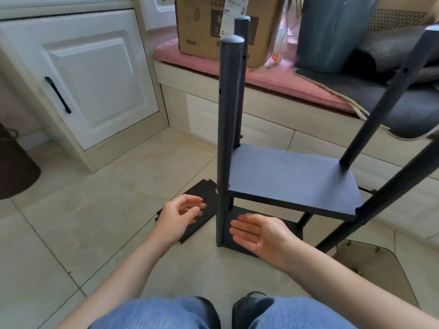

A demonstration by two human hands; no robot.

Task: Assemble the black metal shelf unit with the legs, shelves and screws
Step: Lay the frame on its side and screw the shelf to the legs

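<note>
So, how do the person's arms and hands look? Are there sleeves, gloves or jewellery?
Both forearms are bare up to the frame's edge, with no sleeve showing. The left hand and the right hand wear no gloves, and no ring, watch or bracelet shows. Nothing marks them.

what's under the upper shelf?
Under the upper shelf sits a lower shelf, only its front corner visible beside the right hand. The rest is covered.

arms [123,269]: bare, sleeveless | jeans [152,313]: blue | shoes [247,305]: black
</note>
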